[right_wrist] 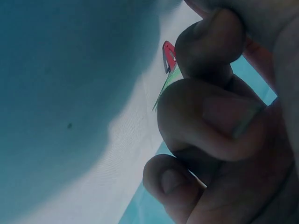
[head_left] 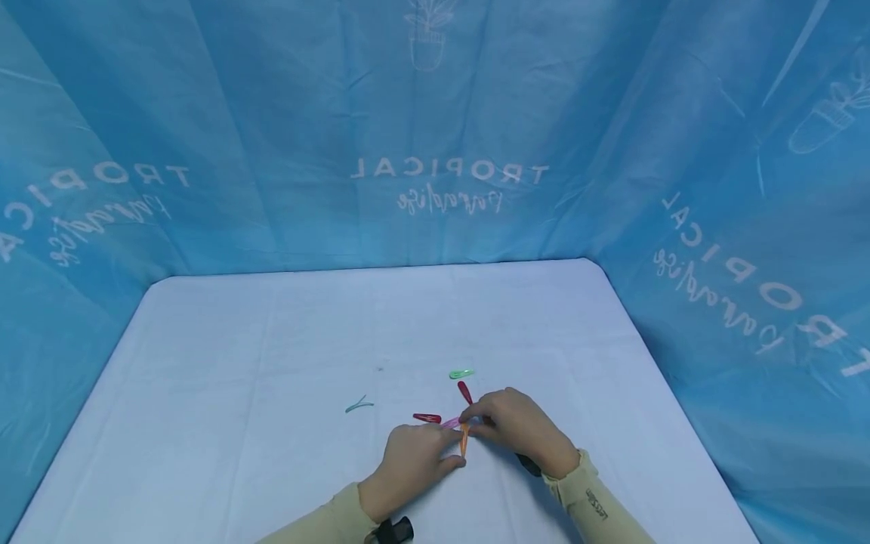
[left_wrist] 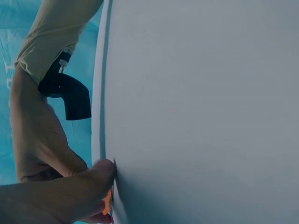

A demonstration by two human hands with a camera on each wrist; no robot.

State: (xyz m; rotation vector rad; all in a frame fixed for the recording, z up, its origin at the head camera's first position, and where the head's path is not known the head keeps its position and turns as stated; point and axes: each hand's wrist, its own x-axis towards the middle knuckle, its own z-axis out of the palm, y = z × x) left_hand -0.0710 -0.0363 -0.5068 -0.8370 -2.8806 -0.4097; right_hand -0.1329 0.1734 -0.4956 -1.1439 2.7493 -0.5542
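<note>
An orange snap hair clip (head_left: 464, 442) lies between the two hands, its length pointing toward the person. My left hand (head_left: 416, 455) pinches it, thumb near its closer end and a finger near the other. At its far end the fingertips of my right hand (head_left: 522, 427) hold it too. A pink hair clip (head_left: 451, 422) shows beside the fingertips, partly covered. Close by are a red hair clip (head_left: 427, 418) on the left and another red hair clip (head_left: 464, 391) just beyond the right fingers. In the left wrist view, a bit of the orange clip (left_wrist: 107, 202) peeks past the thumb.
A green hair clip (head_left: 461, 374) lies farther back on the white-covered table (head_left: 285, 340). To the left sits a teal hair clip (head_left: 359, 405), its two arms spread apart. Blue printed curtains (head_left: 306, 136) border the table on the back and sides.
</note>
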